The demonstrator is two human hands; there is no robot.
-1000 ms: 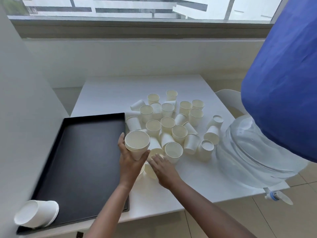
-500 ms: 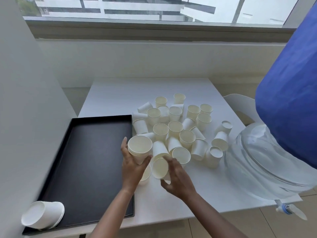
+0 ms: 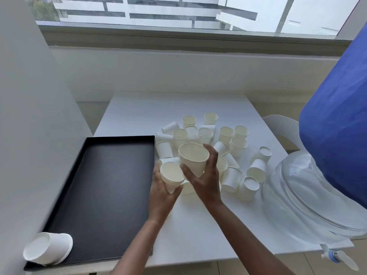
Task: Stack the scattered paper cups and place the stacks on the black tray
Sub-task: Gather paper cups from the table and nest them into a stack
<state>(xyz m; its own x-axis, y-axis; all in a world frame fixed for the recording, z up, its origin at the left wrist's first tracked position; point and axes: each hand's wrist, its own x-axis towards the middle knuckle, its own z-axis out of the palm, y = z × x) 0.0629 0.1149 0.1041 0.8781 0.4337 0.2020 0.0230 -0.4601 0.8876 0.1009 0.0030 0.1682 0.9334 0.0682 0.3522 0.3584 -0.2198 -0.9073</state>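
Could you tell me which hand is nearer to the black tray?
Left: the left hand sits beside the tray, at its right edge; the right hand is farther right, holding a cup.

scattered cups (image 3: pixel 187 189) partly behind right hand (image 3: pixel 206 180)

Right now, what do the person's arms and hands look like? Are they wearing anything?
The left arm and the right arm are bare right down to the picture's edge, with no sleeves showing. The left hand and the right hand have no gloves, and I can see no rings, watch or bracelet.
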